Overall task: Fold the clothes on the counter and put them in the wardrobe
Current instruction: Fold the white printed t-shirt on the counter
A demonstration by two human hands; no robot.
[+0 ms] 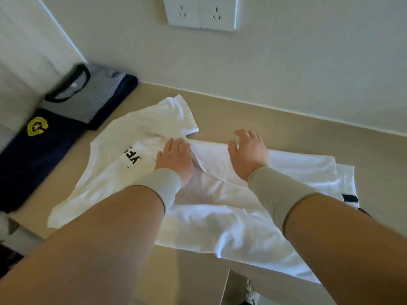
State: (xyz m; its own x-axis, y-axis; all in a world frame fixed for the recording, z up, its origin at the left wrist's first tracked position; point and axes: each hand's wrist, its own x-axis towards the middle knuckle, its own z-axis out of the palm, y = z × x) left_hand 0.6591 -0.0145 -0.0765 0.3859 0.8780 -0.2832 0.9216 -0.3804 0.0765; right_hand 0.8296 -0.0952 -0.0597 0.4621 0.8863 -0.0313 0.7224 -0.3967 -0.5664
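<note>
Hands lie flat on a white cotton T-shirt (220,212) spread over the beige counter (286,128). Left hand (175,160) and right hand (248,154) press it with straight, relaxed fingers, holding nothing.

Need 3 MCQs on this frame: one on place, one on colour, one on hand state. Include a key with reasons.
1. Where is the striped shirt?
A. on the navy garment, far left
B. under the white shirt
C. by the sockets

2. What colour is the navy garment's logo?
A. red
B. yellow
C. white

3. How do the hands lie?
A. both fists
B. both flat on the white shirt
C. one lifts a sleeve

Key: 1 A, it lies folded atop the navy one; 2 B, yellow emblem shows; 3 B, left hand and right hand show straight fingers on the cloth.
</note>
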